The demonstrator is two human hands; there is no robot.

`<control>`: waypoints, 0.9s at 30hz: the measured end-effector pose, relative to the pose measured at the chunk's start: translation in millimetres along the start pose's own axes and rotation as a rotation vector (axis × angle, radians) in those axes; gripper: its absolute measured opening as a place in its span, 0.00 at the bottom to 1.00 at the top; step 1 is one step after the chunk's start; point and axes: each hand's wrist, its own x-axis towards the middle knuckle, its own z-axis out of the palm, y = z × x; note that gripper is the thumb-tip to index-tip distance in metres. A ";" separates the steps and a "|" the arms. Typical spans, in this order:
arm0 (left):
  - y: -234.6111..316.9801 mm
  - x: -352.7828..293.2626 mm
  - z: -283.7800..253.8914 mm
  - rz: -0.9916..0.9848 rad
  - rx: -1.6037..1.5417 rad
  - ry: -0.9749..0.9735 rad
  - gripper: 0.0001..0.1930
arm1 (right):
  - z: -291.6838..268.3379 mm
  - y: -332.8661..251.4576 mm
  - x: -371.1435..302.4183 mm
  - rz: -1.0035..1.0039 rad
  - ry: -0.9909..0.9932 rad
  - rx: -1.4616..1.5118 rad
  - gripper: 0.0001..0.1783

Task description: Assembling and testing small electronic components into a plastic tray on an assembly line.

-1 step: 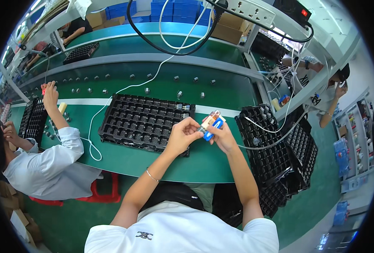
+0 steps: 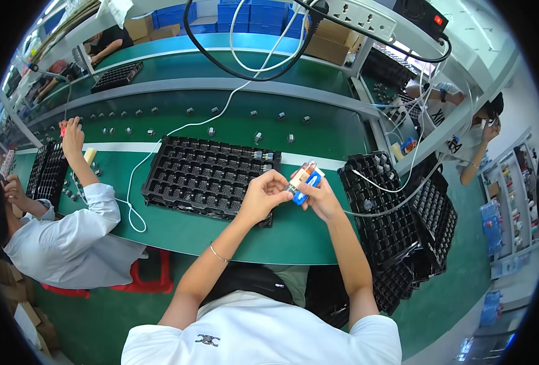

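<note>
In front of my chest, above the table edge, both hands meet at one small object. My right hand (image 2: 321, 198) is closed around a blue and cream hand-held device (image 2: 307, 184) with a reddish, see-through part at its upper end. With thumb and forefinger together, my left hand (image 2: 264, 194) pinches a small silvery metal part (image 2: 291, 189) against the device's left side; the fingers cover most of it. Just beyond my left hand lies a black compartment tray (image 2: 202, 176). A few small metal parts (image 2: 263, 156) sit in its far right pockets.
Stacked black trays (image 2: 382, 207) stand at my right, a white cable (image 2: 376, 184) across them. Small metal parts (image 2: 211, 131) line the green strip beyond the tray. A co-worker (image 2: 69, 234) sits at my left. Overhead hang cables and a power strip (image 2: 362, 19).
The small metal parts on the far green strip have shifted very slightly to the left. My hands and the device have barely moved.
</note>
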 end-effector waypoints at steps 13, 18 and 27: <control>6.1 57.1 -59.7 -0.036 1.009 0.117 0.17 | -38.9 15.0 15.4 -0.351 0.500 -0.833 0.19; 4.3 90.1 -61.6 -0.235 1.427 0.044 0.27 | -38.8 32.0 18.2 -0.501 0.607 -1.232 0.19; -6.4 94.3 -58.0 -0.056 1.367 0.219 0.19 | -45.2 35.0 25.3 -0.514 0.656 -1.198 0.20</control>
